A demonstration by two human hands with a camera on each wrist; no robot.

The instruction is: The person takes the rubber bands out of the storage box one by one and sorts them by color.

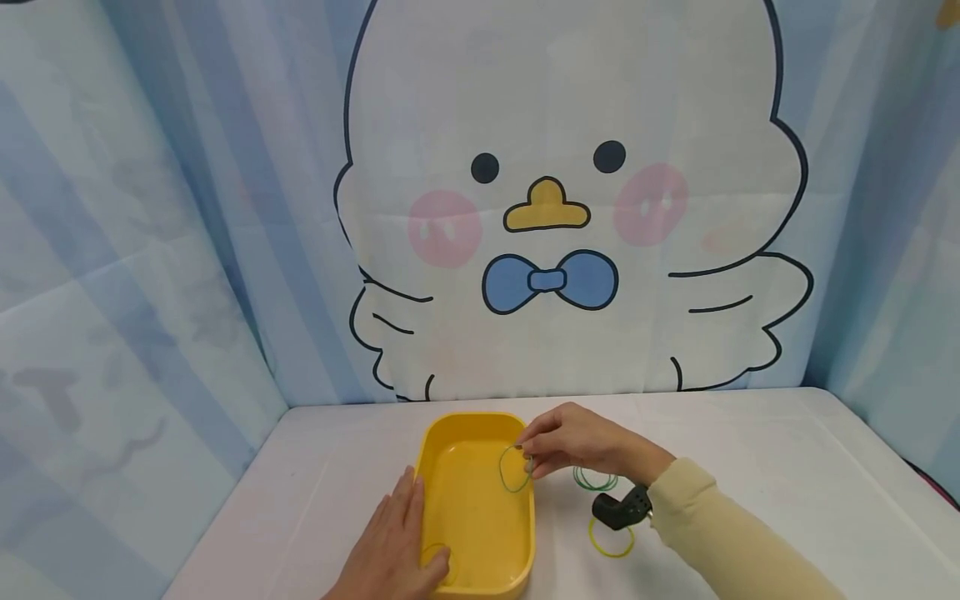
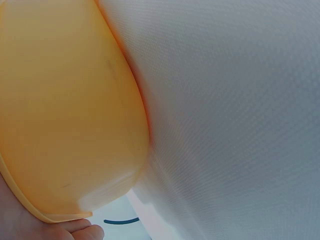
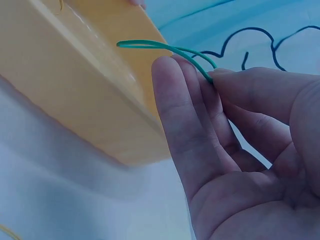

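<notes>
A yellow rectangular tray [image 1: 438, 442] sits on the white table, seen close up as the tray [image 2: 65, 110] and the tray [image 3: 75, 75] in the wrist views. My right hand [image 1: 573, 442] pinches a green rubber band [image 1: 514, 468] that hangs over the tray's right side; the band [image 3: 165, 49] sticks out from between thumb and fingertips. My left hand [image 1: 393, 537] lies flat against the tray's left wall, thumb over the near rim beside a yellow rubber band [image 1: 437, 560] inside the tray.
Green rubber bands [image 1: 595, 479] and a yellow rubber band [image 1: 611, 540] lie on the table [image 1: 750, 467] right of the tray. A black wrist camera [image 1: 621, 508] sits on my right forearm. A cartoon chick curtain [image 1: 555, 208] hangs behind.
</notes>
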